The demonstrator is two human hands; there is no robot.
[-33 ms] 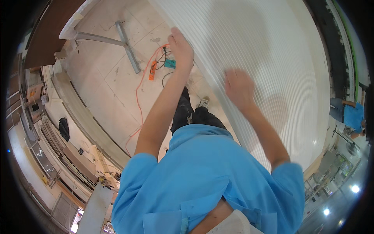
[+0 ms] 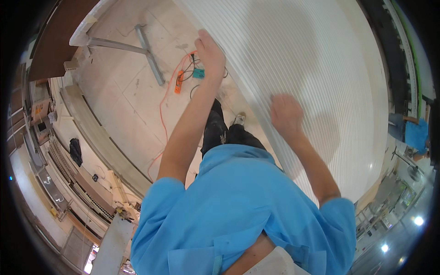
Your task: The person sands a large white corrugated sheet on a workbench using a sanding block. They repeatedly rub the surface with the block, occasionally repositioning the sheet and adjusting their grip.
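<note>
A large white panel with fine parallel ribs (image 2: 339, 59) spreads in front of me and to my right, its near edge running diagonally past both hands. My left hand (image 2: 211, 54) is at that edge, fingers pressed together and curled against it; its thumb is hidden. My right hand (image 2: 288, 117) rests lower on the ribbed face, a little in from the edge. Its fingers are curled and slightly blurred, and whatever they may hold is hidden beneath them.
On the tiled floor lie an orange power strip (image 2: 178, 82), an orange cord (image 2: 161, 110) and a teal box (image 2: 198, 73). A grey metal stand leg (image 2: 150, 55) stands at the far left. Long boards (image 2: 98, 123) lie leftward. Another person in blue (image 2: 416, 135) is at the far right.
My right hand has slid across the panel toward my body and slightly to the right. My left hand has shifted a little to the left, staying by the edge.
</note>
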